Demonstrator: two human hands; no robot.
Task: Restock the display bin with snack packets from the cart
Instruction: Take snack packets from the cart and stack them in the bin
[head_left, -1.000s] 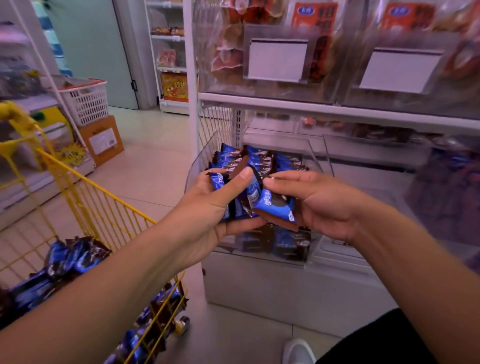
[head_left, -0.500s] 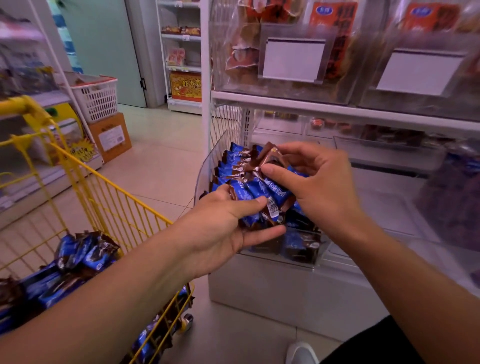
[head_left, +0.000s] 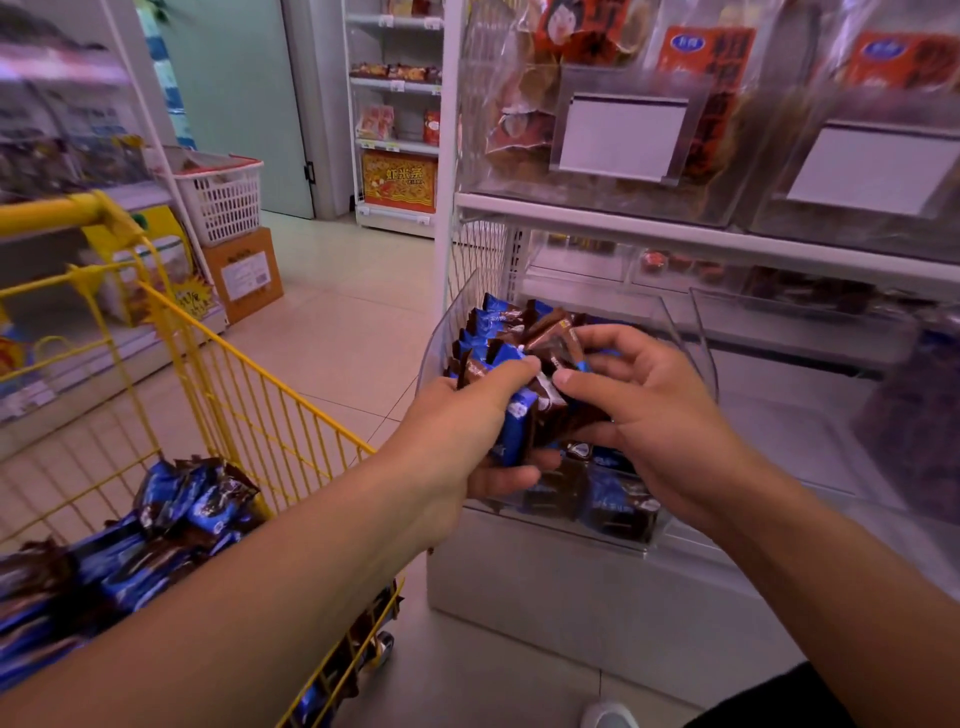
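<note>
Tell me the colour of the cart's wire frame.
Yellow: the cart has yellow wire sides and a yellow handle, seen best in the head view.

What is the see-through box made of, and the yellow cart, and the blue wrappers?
Display bin: looks like clear hard plastic; you see through its walls. Cart: yellow coated metal wire, probably. Snack packets: glossy plastic film, crimped ends.

The single head-worn view looks forward and down, close over the display bin (head_left: 441, 332) and yellow cart (head_left: 249, 395).
</note>
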